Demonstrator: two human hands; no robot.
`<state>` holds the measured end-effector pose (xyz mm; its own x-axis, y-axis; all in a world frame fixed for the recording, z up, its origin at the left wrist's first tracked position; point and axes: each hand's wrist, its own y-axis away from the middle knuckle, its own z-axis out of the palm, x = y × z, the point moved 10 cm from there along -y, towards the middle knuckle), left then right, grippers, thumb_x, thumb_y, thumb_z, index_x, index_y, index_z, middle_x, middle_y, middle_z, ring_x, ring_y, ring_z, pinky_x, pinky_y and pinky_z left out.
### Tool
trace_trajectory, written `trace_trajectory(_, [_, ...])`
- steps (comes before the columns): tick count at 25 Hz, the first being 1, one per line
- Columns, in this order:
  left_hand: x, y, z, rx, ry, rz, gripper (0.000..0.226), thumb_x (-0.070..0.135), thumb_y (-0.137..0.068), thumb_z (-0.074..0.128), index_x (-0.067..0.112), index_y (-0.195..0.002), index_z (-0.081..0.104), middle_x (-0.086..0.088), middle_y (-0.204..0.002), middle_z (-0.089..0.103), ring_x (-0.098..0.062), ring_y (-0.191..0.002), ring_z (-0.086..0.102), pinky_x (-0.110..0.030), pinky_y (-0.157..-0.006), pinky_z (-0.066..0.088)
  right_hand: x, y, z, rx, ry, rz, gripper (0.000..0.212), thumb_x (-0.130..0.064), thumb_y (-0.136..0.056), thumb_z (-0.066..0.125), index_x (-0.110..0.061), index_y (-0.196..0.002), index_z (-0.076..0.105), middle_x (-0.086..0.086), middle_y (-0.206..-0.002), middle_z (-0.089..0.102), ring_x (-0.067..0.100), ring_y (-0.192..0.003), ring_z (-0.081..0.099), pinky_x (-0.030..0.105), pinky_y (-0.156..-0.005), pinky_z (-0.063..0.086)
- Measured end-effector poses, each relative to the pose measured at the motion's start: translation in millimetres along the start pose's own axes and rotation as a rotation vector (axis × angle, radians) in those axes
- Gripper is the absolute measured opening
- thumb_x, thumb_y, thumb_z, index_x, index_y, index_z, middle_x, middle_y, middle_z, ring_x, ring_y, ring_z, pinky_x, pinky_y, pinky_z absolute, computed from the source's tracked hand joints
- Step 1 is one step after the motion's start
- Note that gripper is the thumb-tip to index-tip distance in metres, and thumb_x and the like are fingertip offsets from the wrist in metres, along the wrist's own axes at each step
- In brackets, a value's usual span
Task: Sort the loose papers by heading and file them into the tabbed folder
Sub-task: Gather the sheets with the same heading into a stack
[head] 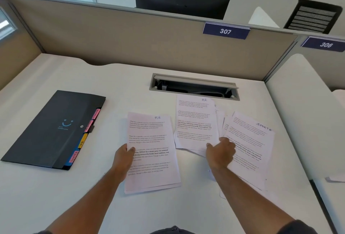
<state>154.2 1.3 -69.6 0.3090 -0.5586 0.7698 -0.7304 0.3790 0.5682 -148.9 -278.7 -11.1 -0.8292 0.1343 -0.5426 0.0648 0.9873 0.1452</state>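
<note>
2 sheets headed HR mark the sorting step: the left hand (pixel 124 156) pinches one HR stack (pixel 151 151), the right hand (pixel 221 152) pinches the second HR sheet (pixel 195 123), likely joining them next, with the tabbed folder (pixel 50 131) closed at left.

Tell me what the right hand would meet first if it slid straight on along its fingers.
Probably the HR sheet, whose near edge the right hand already touches; beyond that lies the open cable tray.

**One head-worn view, looking forward and down**

The single wide-angle camera sits on the person's head, above the near edge of the desk (pixel 56 69). It faces the partition (pixel 112 34) and looks steeply down, close over both forearms, with no second view to compare.
</note>
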Motion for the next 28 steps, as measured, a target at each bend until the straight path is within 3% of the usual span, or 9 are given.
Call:
trace_trajectory(4, [-2,0,0,0.006,-0.013,0.004,0.019,0.017,-0.106,0.044,0.015,-0.111,0.062,-0.004,-0.106,0.071,-0.027,-0.092,0.069,-0.042,-0.075,0.059,16,-13,0,-0.042,0.102,0.095,0.063,-0.028,-0.077,0.083,-0.004,-0.127,0.052,0.020,-0.126,0.055,0.039,-0.116,0.052,0.050,-0.094,0.048])
trace_trajectory(12, [-3,1,1,0.007,-0.042,0.004,0.018,0.019,-0.106,0.044,0.022,-0.105,0.062,-0.001,-0.104,0.072,-0.027,-0.090,0.071,-0.044,-0.076,0.061,4,-8,9,-0.035,0.158,-0.041,0.043,-0.015,-0.082,0.076,-0.007,-0.121,0.059,0.016,-0.119,0.062,0.036,-0.110,0.059,0.044,-0.087,0.049])
trace_trajectory(18, [-2,3,1,0.010,-0.025,0.011,0.019,0.017,-0.106,0.044,0.019,-0.107,0.062,-0.002,-0.103,0.072,-0.027,-0.090,0.071,-0.042,-0.075,0.060,8,-14,7,-0.051,0.034,-0.065,0.006,-0.009,-0.088,0.066,-0.010,-0.093,0.061,0.009,-0.096,0.068,0.030,-0.084,0.060,0.035,-0.069,0.048])
trace_trajectory(23, [-2,5,0,0.008,-0.018,0.015,0.019,0.017,-0.107,0.044,0.019,-0.110,0.063,-0.001,-0.104,0.073,-0.026,-0.090,0.072,-0.038,-0.072,0.059,6,-19,-2,-0.051,-0.080,-0.035,0.010,-0.015,-0.098,0.061,-0.010,-0.090,0.058,0.004,-0.083,0.062,0.029,-0.080,0.058,0.034,-0.070,0.042])
trace_trajectory(28, [0,8,0,0.009,-0.012,0.018,0.020,0.018,-0.106,0.042,0.017,-0.109,0.062,-0.002,-0.103,0.072,-0.025,-0.089,0.071,-0.034,-0.065,0.056,14,-28,-13,-0.011,-0.391,0.046,0.009,-0.016,-0.100,0.053,-0.018,-0.091,0.052,0.006,-0.086,0.068,0.031,-0.077,0.071,0.045,-0.072,0.060])
